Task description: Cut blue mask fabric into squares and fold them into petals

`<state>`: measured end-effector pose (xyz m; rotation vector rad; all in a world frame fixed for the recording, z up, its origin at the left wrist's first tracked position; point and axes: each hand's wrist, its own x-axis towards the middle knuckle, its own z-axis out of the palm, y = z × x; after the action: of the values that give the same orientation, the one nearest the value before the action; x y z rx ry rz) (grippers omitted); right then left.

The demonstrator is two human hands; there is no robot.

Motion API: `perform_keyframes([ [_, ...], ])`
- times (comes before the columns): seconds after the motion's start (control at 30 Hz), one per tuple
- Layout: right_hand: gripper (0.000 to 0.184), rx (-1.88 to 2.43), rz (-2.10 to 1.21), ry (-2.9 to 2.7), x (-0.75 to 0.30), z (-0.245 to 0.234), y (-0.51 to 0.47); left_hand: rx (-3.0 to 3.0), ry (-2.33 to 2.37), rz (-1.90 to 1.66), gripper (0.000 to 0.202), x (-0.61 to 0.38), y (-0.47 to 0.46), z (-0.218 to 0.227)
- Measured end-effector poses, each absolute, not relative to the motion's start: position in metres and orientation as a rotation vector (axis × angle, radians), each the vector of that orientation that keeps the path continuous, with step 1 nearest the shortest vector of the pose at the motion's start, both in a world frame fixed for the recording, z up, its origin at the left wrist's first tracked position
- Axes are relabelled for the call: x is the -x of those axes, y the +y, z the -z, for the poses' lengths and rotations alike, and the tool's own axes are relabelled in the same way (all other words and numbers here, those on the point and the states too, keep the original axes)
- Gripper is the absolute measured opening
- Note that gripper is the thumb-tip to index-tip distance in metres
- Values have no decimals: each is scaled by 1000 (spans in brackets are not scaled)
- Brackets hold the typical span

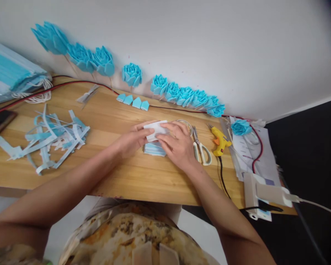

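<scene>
My left hand and my right hand meet at the middle of the wooden table. Both pinch a small white folded piece of mask fabric between their fingertips. Under the hands lies a small stack of cut blue mask pieces. Several folded blue petals lie in a row behind the hands. Just right of my right hand lie white-handled scissors.
Blue fabric roses lean along the white wall, and one more rose lies on papers at the right. A yellow glue gun lies beside the scissors. Cut mask strips pile at left, a mask stack far left, a power strip at the right edge.
</scene>
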<state>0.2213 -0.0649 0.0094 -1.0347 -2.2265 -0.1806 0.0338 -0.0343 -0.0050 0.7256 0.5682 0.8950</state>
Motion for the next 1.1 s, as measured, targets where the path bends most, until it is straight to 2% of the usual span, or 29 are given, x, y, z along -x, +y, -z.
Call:
perform_keyframes([
  [0.1, 19, 1058, 118, -2186, -224, -6, -65, -695, 602, -921, 47, -32, -34, 4],
  [0.3, 28, 1113, -211, -2034, -235, -7, -63, -698, 637, -924, 48, -32, -34, 0],
  [0.6, 6, 1136, -494, -1934, -240, -3, -59, -715, 663, -874, 46, -34, -36, -1],
  [0.77, 6, 1128, -523, -1912, -240, -2, -58, -720, 653, -862, 51, -34, -36, 1],
  [0.97, 5, 1128, -553, -1914, -238, -2, -59, -885, 768, -845, 67, -33, -36, 4],
  [1.1, 5, 1131, -618, -1899, -235, -2, -61, -1038, 850, -871, 66, -32, -34, 7],
])
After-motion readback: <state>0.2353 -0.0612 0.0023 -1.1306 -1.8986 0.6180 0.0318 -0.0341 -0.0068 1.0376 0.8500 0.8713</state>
